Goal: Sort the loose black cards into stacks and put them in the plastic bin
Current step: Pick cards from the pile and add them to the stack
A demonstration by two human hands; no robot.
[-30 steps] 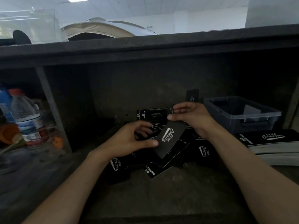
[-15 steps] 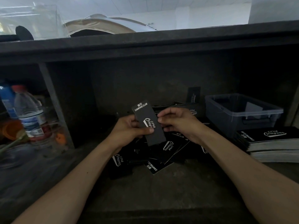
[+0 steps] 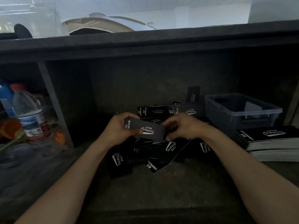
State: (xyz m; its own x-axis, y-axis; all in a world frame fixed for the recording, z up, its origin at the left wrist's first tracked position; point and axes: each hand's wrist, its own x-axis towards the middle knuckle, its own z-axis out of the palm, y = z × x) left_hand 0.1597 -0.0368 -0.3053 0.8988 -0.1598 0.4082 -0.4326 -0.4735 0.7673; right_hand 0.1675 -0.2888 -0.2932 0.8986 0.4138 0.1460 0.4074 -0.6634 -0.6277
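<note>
Loose cards (image 3: 163, 152) beside plastic bin (image 3: 242, 110)

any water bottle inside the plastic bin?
No. The water bottle stands in the left shelf compartment, while the plastic bin sits far right, behind the stacked cards.

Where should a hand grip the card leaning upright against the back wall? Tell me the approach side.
Pinch the upright card by its free top edge, coming from above and in front. It stands on end against the back wall, its foot behind the loose cards, with the plastic bin close on the right.
</note>
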